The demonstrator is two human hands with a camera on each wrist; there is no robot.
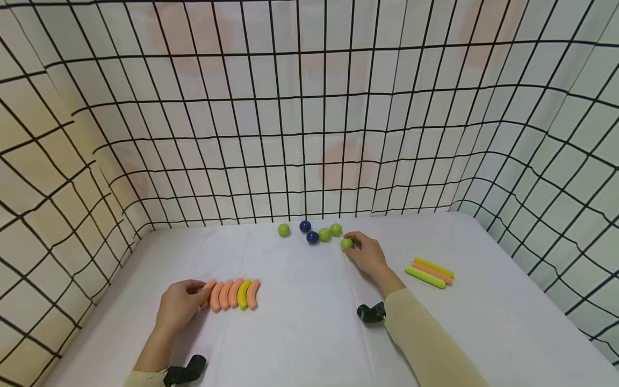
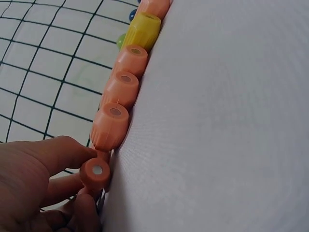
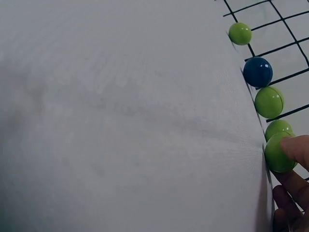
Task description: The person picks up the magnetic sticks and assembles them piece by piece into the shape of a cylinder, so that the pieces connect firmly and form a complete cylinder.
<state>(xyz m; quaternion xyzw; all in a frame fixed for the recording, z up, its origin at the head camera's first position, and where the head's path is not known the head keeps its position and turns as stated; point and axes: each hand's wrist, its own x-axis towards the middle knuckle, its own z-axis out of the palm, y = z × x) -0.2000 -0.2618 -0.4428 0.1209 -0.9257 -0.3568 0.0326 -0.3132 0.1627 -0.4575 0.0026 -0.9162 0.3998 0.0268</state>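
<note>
My left hand [image 1: 177, 305] pinches the leftmost salmon curved stick [image 1: 206, 293] at the end of a side-by-side row. The left wrist view shows a grey disc in the end of that held stick [image 2: 97, 169]. The row has several more salmon curved sticks and one yellow curved stick [image 1: 244, 293]. Toward the back, my right hand [image 1: 367, 255] holds a green ball [image 3: 279, 152] between thumb and fingers, on or close to the white cloth. Just left of it are two green balls, one being a green ball [image 1: 336, 229], and two dark blue balls, including a blue ball [image 1: 312, 237].
Another green ball [image 1: 283, 230] lies farther left along the back. Right of my right arm, straight sticks lie together: a yellow stick [image 1: 434, 267], a salmon one and a lime stick [image 1: 425, 277]. Black wire grid [image 1: 309, 118] encloses the white-covered table [image 1: 300, 333] at back and sides.
</note>
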